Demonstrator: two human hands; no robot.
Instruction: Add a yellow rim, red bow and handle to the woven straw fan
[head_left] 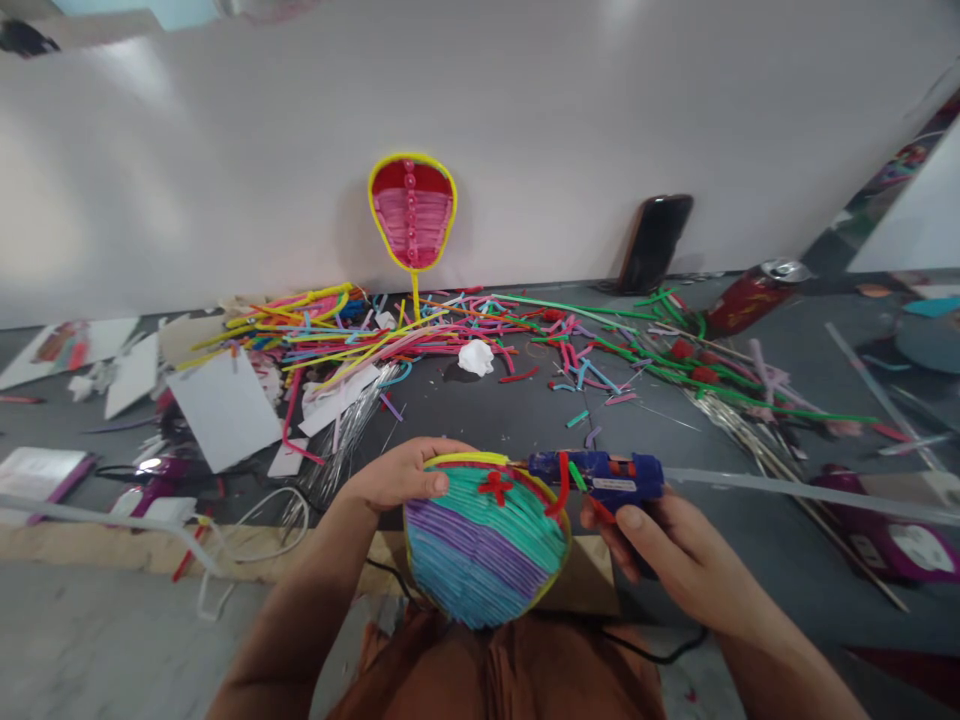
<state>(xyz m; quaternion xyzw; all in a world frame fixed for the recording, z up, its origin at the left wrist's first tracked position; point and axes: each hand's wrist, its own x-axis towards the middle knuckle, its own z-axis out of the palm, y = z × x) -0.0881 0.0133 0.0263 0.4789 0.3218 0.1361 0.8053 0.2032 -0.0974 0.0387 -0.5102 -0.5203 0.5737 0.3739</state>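
Note:
My left hand grips the upper left edge of a rounded craft panel covered in rows of teal, purple and blue pipe cleaners. Yellow pipe cleaner trims its rim, and a small red pipe-cleaner flower sits near the top. In my right hand is a dark blue hot glue gun, its tip pointing left at the panel's top edge. A clear glue stick runs out of its back. Bent red and green pieces of pipe cleaner hang at the gun's front.
Pipe cleaners lie heaped along the wall, with cut bits around a crumpled white lump. A pink and red panel on a yellow stem stands behind. A phone, a tilted can, white cards and metal wires surround the work.

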